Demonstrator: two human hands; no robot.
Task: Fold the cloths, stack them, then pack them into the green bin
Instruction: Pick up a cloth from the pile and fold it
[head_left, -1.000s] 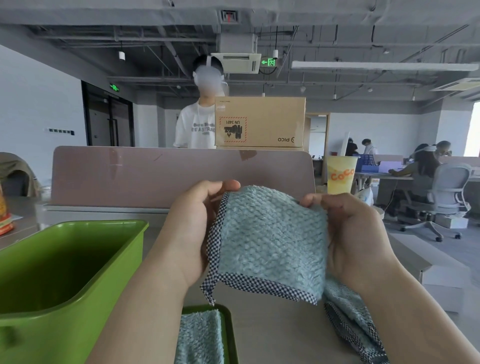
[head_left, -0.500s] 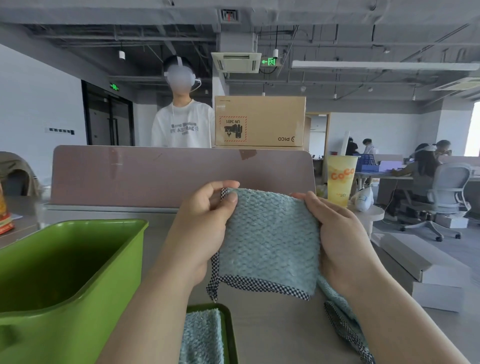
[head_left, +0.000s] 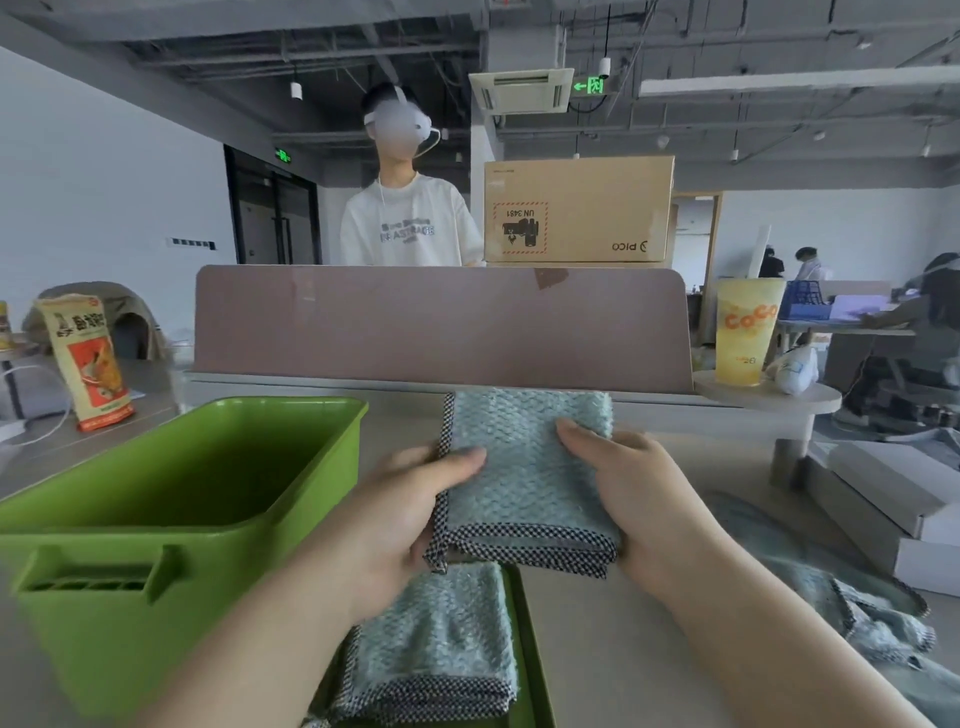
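Office desk (head_left: 623, 654), pink divider (head_left: 441, 322), green bin (head_left: 104, 654), folded cloth (head_left: 524, 467) in grip of left hand (head_left: 400, 509) and right hand (head_left: 644, 504)

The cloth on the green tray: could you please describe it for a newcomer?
Start at the green bin; just right of it lies a flat green tray. The folded cloth rests on it, unlike the held cloth or the crumpled pile.

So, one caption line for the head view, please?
Left hand and right hand hold a folded teal cloth near a second folded cloth, beside the green bin.
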